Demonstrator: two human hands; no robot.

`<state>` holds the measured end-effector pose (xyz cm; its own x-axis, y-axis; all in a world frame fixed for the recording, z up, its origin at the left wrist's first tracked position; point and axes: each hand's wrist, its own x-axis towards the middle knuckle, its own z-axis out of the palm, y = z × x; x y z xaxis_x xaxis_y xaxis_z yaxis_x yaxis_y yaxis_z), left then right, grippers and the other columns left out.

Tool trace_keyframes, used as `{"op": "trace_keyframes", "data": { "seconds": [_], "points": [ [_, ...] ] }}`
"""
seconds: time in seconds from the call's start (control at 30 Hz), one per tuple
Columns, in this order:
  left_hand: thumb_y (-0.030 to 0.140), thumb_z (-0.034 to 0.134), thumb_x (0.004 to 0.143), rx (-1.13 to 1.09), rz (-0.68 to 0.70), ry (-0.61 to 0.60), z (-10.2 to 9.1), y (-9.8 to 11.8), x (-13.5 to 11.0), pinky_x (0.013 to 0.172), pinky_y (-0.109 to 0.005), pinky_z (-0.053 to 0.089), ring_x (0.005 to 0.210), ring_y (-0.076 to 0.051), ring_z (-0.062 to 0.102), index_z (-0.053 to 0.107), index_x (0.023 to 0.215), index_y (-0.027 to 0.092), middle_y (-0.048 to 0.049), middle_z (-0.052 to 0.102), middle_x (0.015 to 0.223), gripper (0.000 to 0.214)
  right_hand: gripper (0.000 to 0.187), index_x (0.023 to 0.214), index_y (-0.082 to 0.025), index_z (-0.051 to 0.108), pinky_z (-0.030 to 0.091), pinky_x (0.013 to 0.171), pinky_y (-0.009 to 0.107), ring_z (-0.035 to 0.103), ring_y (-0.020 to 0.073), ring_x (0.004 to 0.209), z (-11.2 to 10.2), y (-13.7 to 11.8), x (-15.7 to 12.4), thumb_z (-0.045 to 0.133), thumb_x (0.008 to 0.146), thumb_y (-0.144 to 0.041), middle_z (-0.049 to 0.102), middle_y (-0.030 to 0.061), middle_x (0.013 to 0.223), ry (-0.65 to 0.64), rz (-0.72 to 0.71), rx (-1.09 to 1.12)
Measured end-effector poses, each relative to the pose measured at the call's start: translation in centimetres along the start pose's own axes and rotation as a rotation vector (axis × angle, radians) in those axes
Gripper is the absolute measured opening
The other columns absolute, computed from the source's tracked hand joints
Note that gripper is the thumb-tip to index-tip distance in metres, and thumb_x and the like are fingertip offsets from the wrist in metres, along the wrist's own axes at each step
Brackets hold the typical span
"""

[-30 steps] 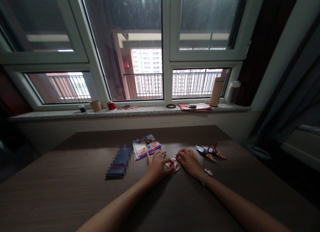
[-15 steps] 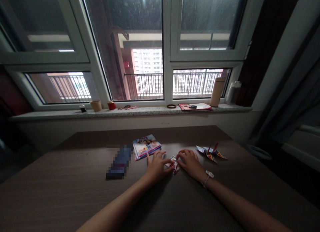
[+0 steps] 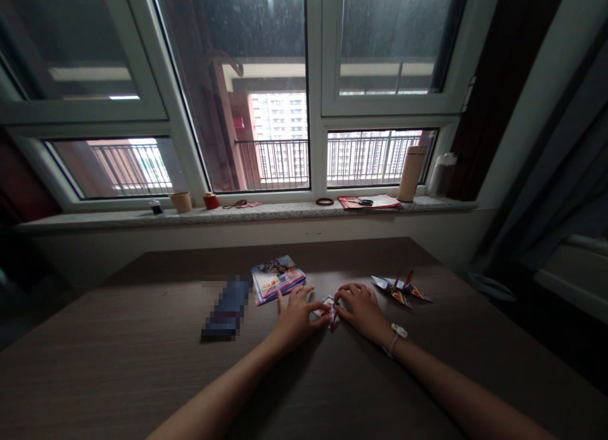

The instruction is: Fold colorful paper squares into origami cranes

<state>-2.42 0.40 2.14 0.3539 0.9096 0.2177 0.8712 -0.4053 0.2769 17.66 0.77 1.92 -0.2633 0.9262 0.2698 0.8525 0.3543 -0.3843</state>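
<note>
A small piece of folded printed paper [image 3: 329, 306], white and red, lies on the brown table between my hands. My left hand [image 3: 298, 314] has its thumb and index finger on the paper's left side, while its other fingers rest spread on the table. From the right, my right hand [image 3: 361, 308] pinches the paper's other edge with curled fingers. Those fingertips partly cover the folds. Beyond my left fingers sits a stack of colourful printed sheets [image 3: 280, 276]. Folded paper cranes [image 3: 401, 292] stand to the right of my right hand.
A dark, pixelated flat object [image 3: 227, 310] lies left of the stack. On the stone windowsill [image 3: 285, 211] are a paper cup [image 3: 181, 202], a red spool [image 3: 211, 201], a bracelet [image 3: 325, 201], scissors [image 3: 365, 202] on papers, a tan flask [image 3: 411, 174] and a clear bottle [image 3: 441, 175].
Both hands keep almost the same place on the folded paper. The view has shifted very slightly; nothing else has visibly moved.
</note>
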Motion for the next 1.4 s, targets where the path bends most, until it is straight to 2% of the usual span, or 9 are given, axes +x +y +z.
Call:
{"op": "trace_keyframes", "data": {
  "seconds": [0.23,0.43,0.6,1.07,1.4],
  "points": [
    [0.054,0.062,0.083,0.003,0.002,-0.004,0.2,-0.2,0.0,0.106,-0.073,-0.002,0.135,-0.034,0.033,0.069,0.107,0.046,-0.0009,0.047,0.143,0.026,0.020,0.103,-0.032,0.065,0.024,0.107,0.050,0.042,0.0263,0.121,0.5,0.4,-0.1,0.052,0.089,-0.041,0.059,0.0016,0.121,0.016,0.003,0.023],
    [0.057,0.057,0.085,0.038,-0.007,0.025,0.5,-0.2,0.1,0.105,-0.072,-0.003,0.136,-0.034,0.032,0.066,0.112,0.048,-0.0025,0.045,0.145,0.030,0.022,0.110,-0.031,0.063,0.024,0.107,0.050,0.044,0.0264,0.117,0.9,0.4,0.4,0.052,0.091,-0.036,0.061,0.0026,0.117,0.062,-0.027,-0.061],
    [0.058,0.055,0.086,0.037,-0.023,0.007,0.6,-0.3,0.1,0.106,-0.071,-0.004,0.137,-0.034,0.030,0.065,0.115,0.048,-0.0027,0.043,0.146,0.032,0.019,0.103,-0.030,0.066,0.024,0.106,0.050,0.047,0.0258,0.114,1.1,0.6,0.7,0.052,0.091,-0.036,0.062,0.0034,0.114,0.073,-0.032,-0.062],
    [0.059,0.055,0.085,0.040,-0.045,-0.025,0.1,-0.1,0.1,0.104,-0.073,-0.004,0.138,-0.035,0.029,0.063,0.115,0.051,-0.0004,0.042,0.147,0.032,0.020,0.097,-0.034,0.070,0.017,0.106,0.058,0.047,0.0278,0.116,-0.3,0.6,0.7,0.060,0.084,-0.045,0.063,0.0015,0.113,0.017,-0.002,0.042],
    [0.059,0.054,0.086,0.037,-0.039,-0.029,0.0,0.0,0.1,0.103,-0.074,-0.003,0.138,-0.035,0.029,0.063,0.115,0.052,-0.0014,0.043,0.147,0.031,0.019,0.097,-0.032,0.069,0.022,0.107,0.051,0.049,0.0247,0.113,0.4,0.6,0.4,0.055,0.088,-0.042,0.063,0.0008,0.111,0.050,0.004,0.079]
  ]
}}
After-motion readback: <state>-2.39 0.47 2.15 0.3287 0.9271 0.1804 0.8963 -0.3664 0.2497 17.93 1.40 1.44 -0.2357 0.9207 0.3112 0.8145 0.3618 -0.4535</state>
